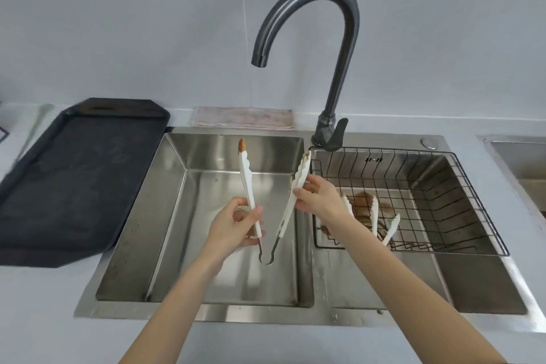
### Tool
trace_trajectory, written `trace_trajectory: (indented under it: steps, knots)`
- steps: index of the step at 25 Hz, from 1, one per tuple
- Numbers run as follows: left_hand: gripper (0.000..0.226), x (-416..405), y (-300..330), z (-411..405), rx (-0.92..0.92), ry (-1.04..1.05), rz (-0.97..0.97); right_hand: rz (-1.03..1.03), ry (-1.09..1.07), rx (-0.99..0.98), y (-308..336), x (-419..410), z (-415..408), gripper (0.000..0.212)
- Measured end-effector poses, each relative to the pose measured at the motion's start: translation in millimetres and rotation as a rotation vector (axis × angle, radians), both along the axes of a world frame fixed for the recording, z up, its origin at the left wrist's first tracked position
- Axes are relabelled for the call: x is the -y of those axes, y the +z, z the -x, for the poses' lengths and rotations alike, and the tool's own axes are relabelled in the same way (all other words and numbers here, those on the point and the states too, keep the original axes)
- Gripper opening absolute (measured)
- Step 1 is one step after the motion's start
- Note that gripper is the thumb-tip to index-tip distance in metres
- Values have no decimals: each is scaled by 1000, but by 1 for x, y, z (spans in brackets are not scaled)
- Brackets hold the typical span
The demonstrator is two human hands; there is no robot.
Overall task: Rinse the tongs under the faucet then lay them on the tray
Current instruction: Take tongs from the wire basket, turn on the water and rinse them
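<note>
Low in the frame's centre, the left hand (236, 224) pinches one arm of the white tongs (267, 204) just above the metal hinge, while the right hand (317, 198) grips the other arm higher up. The tongs are spread in a V over the left sink basin (165, 216). To rinse well, I would keep them spread with the browned tips directly under the faucet spout (260, 59) and turn each arm so both faces get washed. Any stream is too thin to confirm; perhaps a faint thread. More tongs stand in the wire basket (461, 186), partly hidden by the right forearm. The black tray (68, 174), upper left, is cut off at the frame edge.
</note>
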State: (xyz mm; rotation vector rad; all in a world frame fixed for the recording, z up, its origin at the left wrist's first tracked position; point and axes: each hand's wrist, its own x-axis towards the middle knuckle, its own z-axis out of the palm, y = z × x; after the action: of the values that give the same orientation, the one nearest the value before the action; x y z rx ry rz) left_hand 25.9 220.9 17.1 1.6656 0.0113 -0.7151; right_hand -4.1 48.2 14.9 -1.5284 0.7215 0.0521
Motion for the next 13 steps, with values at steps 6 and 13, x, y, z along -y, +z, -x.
trace_trajectory:
  steps: [6, 13]
  knots:
    - [7, -13, -11, -32, 42, 41, -19, 66, 20, -69, -6, -6, -31, 44]
    - [11, -10, -30, -69, 41, 162, -34, 536, -334, -66, 9, 61, -59, 58]
